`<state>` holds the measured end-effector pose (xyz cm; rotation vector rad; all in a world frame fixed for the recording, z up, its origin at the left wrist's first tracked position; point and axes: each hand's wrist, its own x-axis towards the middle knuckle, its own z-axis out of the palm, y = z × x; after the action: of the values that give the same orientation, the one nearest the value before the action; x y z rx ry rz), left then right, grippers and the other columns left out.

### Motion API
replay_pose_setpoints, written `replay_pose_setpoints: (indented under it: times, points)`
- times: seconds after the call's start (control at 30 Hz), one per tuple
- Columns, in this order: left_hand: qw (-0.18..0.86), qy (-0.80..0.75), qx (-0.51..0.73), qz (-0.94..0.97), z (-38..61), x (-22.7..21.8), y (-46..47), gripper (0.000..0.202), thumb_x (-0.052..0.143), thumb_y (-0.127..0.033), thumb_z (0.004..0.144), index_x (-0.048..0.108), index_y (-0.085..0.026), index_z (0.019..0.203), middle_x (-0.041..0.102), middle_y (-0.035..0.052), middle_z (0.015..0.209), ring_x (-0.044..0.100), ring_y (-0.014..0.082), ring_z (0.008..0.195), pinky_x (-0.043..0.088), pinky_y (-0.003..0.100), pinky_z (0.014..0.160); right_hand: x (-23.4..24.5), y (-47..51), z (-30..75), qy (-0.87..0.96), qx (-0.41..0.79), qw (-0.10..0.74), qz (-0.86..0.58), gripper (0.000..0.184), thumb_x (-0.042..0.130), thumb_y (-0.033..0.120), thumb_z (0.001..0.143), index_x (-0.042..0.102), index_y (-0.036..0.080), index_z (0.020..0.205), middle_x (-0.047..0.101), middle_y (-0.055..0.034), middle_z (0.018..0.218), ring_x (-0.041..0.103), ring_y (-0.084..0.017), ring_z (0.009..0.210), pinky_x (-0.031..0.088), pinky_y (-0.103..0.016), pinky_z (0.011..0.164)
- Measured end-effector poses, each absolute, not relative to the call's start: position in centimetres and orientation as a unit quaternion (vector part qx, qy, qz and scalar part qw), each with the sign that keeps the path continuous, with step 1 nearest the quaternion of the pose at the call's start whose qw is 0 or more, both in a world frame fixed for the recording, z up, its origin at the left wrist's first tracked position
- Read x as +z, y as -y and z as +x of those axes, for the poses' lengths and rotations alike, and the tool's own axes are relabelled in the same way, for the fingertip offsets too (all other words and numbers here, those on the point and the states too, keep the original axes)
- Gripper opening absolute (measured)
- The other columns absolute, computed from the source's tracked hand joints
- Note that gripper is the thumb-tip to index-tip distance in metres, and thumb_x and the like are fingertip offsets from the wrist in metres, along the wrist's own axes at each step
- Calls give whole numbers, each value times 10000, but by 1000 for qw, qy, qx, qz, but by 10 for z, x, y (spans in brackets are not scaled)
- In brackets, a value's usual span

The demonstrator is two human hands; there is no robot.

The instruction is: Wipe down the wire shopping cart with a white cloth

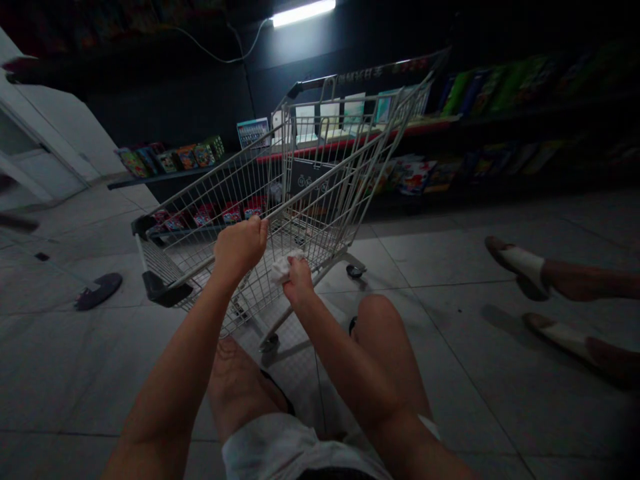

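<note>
A metal shopping cart stands right in front of me, its side turned toward my knees. My left hand is closed around the top rail of the cart's near side. Bunched in my right hand is a white cloth, pressed against the wire side lower down and a little to the right. Fingers of the right hand are partly hidden by the cloth. Through the wires a dark panel shows at the child-seat end of the basket.
Shelves behind the cart hold boxed goods and white boxes. A flat mop head lies on the tiled floor at left. On the right are another person's feet in shoes. A tube light glows above.
</note>
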<state>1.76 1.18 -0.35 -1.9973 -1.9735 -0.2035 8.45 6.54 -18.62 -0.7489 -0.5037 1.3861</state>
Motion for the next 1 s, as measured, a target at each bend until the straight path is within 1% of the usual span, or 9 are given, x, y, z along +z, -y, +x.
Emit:
replay_pose_setpoints:
  times: [0.1, 0.23, 0.37, 0.47, 0.57, 0.67, 0.73, 0.87, 1.0]
  points:
    - [166, 689, -74, -701, 16, -2, -11, 558, 166, -472, 1004, 636, -178, 1072, 740, 142, 966, 705, 296, 863, 477, 378, 708, -134, -71, 102, 327, 537, 714, -308, 283, 541, 250, 828, 529, 234, 1110, 606, 23, 921, 597, -105, 788, 544, -250, 750]
    - [174, 689, -73, -700, 13, -1, -7, 600, 144, -504, 1001, 653, -187, 1024, 744, 138, 952, 708, 306, 866, 479, 386, 707, -75, -74, 119, 559, 237, 726, -324, 469, 462, 196, 881, 470, 273, 1343, 501, -50, 1302, 499, -186, 1225, 465, -389, 1053]
    - [178, 682, -71, -706, 9, 1, -4, 574, 156, -479, 1005, 653, -193, 1011, 749, 129, 982, 711, 300, 879, 475, 375, 702, -88, -73, 113, 674, 34, 636, -375, 544, 425, 153, 903, 425, 251, 1438, 406, -87, 1448, 393, -254, 1329, 360, -482, 1155]
    - [181, 679, -67, -708, 6, 2, -1, 551, 171, -464, 1005, 652, -195, 989, 753, 121, 975, 713, 292, 870, 466, 362, 690, -148, -65, 107, 701, 0, 588, -403, 563, 406, 162, 908, 405, 204, 1469, 421, -133, 1455, 421, -271, 1295, 384, -498, 1130]
    - [182, 679, -63, -708, 3, 4, 3, 549, 169, -459, 1005, 651, -197, 975, 753, 120, 962, 711, 280, 861, 452, 347, 680, -214, -51, 112, 745, 14, 536, -398, 565, 435, 131, 859, 482, 179, 1420, 493, -152, 1380, 461, -266, 1269, 443, -465, 1076]
    - [180, 679, -55, -709, -1, 5, 6, 550, 169, -467, 1005, 649, -201, 964, 753, 116, 950, 706, 259, 849, 441, 333, 679, -242, -38, 125, 761, 46, 512, -395, 560, 448, 104, 828, 544, 203, 1371, 541, -135, 1314, 494, -248, 1240, 475, -427, 1053]
    - [180, 680, -48, -709, -3, 5, 7, 553, 168, -477, 1004, 650, -208, 955, 754, 109, 947, 701, 244, 846, 439, 325, 688, -227, -37, 133, 742, 53, 538, -397, 567, 442, 103, 831, 537, 216, 1379, 539, -123, 1306, 500, -245, 1233, 468, -434, 1070]
    - [179, 680, -42, -709, -8, 6, 10, 560, 167, -482, 1004, 655, -209, 960, 751, 106, 948, 698, 247, 843, 441, 326, 694, -143, -54, 140, 685, 6, 625, -374, 607, 417, 136, 878, 405, 243, 1475, 459, -102, 1392, 436, -255, 1317, 407, -466, 1136]
    - [181, 675, -48, -714, -13, 6, 12, 569, 189, -505, 999, 669, -203, 953, 748, 115, 927, 701, 265, 853, 441, 330, 696, -88, -73, 135, 695, -39, 607, -383, 630, 425, 145, 891, 344, 274, 1502, 418, -75, 1450, 414, -260, 1329, 372, -482, 1156]
